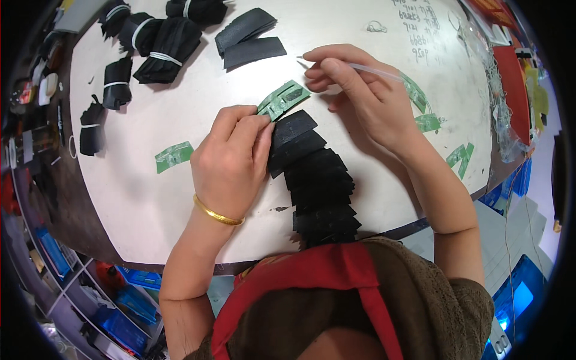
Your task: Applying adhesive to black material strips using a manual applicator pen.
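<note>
My left hand point(231, 159) is closed, its fingertips pinching the lower left end of a green slotted strip point(283, 101) that looks like a template. Through one slot shows something dark. Right beside those fingers begins a row of overlapping black fabric pieces point(321, 180), which runs down to the table's near edge. A slim white pen point(375, 71) is gripped in my right hand point(369, 96), above the table and right of the template. Its tip points left, apart from the template and the fabric.
Several black bundles tied with white bands point(166, 58) lie at the far left. Loose black pieces point(255, 53) rest near the far middle. Green tape point(174, 157) sticks to the white tabletop point(138, 204), with more strips at right. Clear plastic point(507, 129) lies along the right edge.
</note>
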Tool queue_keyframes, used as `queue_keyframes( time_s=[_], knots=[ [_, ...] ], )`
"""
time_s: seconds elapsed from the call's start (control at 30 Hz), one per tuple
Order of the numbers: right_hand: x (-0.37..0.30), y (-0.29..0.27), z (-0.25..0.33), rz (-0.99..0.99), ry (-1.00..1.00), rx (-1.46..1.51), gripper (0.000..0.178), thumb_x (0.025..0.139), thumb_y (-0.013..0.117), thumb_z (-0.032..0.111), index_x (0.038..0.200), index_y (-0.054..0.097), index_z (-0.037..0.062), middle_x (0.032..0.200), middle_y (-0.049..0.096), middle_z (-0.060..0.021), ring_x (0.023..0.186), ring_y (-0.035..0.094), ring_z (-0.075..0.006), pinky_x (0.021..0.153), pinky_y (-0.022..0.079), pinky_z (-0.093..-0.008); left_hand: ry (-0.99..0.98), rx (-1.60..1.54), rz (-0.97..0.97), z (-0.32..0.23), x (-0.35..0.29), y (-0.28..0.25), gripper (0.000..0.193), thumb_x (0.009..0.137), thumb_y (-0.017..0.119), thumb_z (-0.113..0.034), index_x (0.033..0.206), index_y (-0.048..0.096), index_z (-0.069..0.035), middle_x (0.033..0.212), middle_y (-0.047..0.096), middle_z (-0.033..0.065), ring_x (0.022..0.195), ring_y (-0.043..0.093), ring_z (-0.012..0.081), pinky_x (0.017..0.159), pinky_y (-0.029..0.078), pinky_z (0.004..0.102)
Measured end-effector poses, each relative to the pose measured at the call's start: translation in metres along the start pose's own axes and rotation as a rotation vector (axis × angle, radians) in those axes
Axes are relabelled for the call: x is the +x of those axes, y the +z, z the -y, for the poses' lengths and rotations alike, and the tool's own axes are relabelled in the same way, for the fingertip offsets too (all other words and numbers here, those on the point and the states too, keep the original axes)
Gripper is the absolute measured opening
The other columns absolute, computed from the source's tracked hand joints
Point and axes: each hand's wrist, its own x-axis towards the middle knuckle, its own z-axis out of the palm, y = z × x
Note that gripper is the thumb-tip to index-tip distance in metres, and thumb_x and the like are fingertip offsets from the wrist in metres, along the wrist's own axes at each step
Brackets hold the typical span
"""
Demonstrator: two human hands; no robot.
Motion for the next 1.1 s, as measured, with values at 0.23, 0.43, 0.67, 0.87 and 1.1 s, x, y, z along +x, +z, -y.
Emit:
queue_keyframes(
  time_s=[0.23,0.43,0.67,0.87,1.1],
  knots=[
    [0.003,0.002,-0.005,-0.018,-0.005,0.058,0.033,0.108,0.058,0.034,0.120,0.071,0.0057,0.100,0.073,-0.0048,0.089,0.067,-0.0078,0.069,0.054,-0.0214,0.026,0.043,-0.018,-0.001,-0.002,0.004,0.012,0.084,0.079,0.001,0.095,0.074,-0.002,0.101,0.071,0.0099,0.069,0.069,0.0192,0.061,0.056,0.0295],
    [0.003,0.004,-0.002,0.000,0.010,0.082,0.034,0.108,0.058,0.033,0.120,0.072,0.0042,0.098,0.073,-0.0048,0.086,0.066,-0.0072,0.067,0.053,-0.0204,0.018,0.071,-0.047,-0.003,-0.004,0.011,0.013,0.084,0.079,0.001,0.096,0.074,-0.003,0.099,0.071,0.0098,0.071,0.071,0.0223,0.063,0.057,0.0308],
    [0.015,-0.001,0.006,0.060,0.001,-0.047,0.042,0.112,0.048,0.035,0.125,0.068,0.0008,0.110,0.072,-0.0104,0.100,0.071,-0.0140,0.071,0.055,-0.0249,-0.012,0.107,-0.058,-0.010,-0.006,0.013,0.012,0.085,0.079,-0.001,0.094,0.072,-0.003,0.099,0.070,0.0104,0.076,0.072,0.0264,0.065,0.058,0.0337],
    [0.022,0.000,0.003,0.095,0.067,0.095,0.038,0.109,0.056,0.032,0.109,0.075,-0.0008,0.104,0.070,-0.0026,0.088,0.067,-0.0087,0.068,0.055,-0.0238,-0.022,0.149,-0.069,-0.009,-0.008,0.015,0.013,0.085,0.079,-0.003,0.095,0.071,-0.004,0.098,0.070,0.0093,0.075,0.072,0.0263,0.064,0.058,0.0340],
    [0.024,0.006,-0.003,0.284,-0.379,-0.287,0.027,0.106,0.054,0.026,0.104,0.072,0.0052,0.092,0.072,-0.0107,0.079,0.071,-0.0272,0.070,0.056,-0.0361,0.012,0.230,-0.071,-0.011,-0.010,0.018,0.009,0.088,0.077,-0.007,0.094,0.071,-0.006,0.099,0.070,0.0084,0.073,0.072,0.0263,0.061,0.057,0.0342]
  ],
)
